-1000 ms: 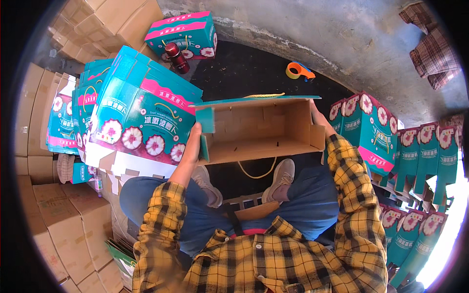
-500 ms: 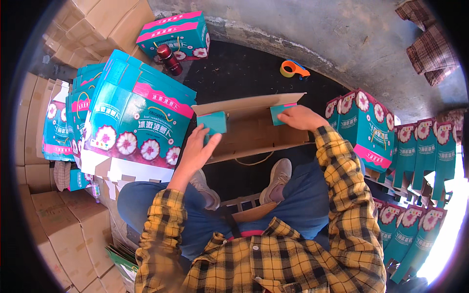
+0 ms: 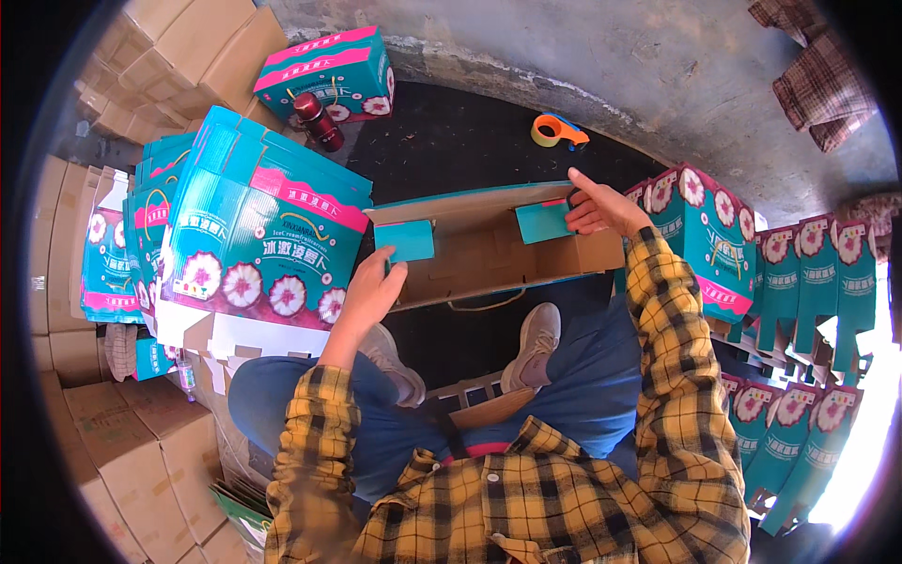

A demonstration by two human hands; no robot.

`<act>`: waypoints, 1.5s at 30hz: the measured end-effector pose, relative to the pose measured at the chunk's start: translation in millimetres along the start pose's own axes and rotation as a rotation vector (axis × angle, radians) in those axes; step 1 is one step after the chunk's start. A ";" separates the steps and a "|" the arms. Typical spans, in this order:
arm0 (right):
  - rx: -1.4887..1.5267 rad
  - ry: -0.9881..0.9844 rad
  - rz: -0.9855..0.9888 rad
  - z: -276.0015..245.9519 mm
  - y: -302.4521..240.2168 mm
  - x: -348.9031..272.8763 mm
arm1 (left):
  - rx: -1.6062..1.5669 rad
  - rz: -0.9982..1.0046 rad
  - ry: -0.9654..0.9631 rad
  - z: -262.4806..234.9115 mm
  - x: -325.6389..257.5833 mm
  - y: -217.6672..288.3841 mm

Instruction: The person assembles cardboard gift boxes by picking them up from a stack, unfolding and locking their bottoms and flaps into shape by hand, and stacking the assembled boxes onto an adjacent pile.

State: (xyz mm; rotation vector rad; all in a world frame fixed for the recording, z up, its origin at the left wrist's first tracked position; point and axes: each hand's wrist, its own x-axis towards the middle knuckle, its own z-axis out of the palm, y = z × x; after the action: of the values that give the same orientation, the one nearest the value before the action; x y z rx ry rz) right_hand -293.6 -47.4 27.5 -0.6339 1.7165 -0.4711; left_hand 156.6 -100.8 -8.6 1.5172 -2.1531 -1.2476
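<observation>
A teal-printed cardboard gift box (image 3: 470,273) lies open-topped in front of my legs, its brown inside facing me and a cord handle on its near side. Teal end flaps fold over its left and right ends. At the left end, my left hand (image 3: 369,293) grips the box edge between thumb and fingers; some of those fingers are hidden. Over the right end, my right hand (image 3: 609,209) has its fingers stretched out beside the right flap (image 3: 543,222), thumb raised toward the far edge.
Flattened teal cartons (image 3: 263,226) are stacked on the left. Behind them stand a red thermos (image 3: 318,122) and a finished box (image 3: 329,70). An orange tape dispenser (image 3: 558,132) lies by the wall. Standing teal boxes (image 3: 709,244) line the right; brown cartons (image 3: 141,442) fill the lower left.
My right hand has moved right and lifted off the right flap, its fingers spreading. My left hand has slid slightly down and left along the box end. The view has shifted a little.
</observation>
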 end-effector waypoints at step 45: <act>-0.596 -0.154 -0.384 5.2 51.3 -25.1 | 0.064 0.077 -0.078 44.6 34.6 -61.8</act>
State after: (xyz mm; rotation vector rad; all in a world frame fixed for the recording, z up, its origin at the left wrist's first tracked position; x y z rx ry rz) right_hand -292.8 8.3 13.6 -1.4074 1.5869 -0.1553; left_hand 155.4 -114.2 -91.3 1.4174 -2.2988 -1.2439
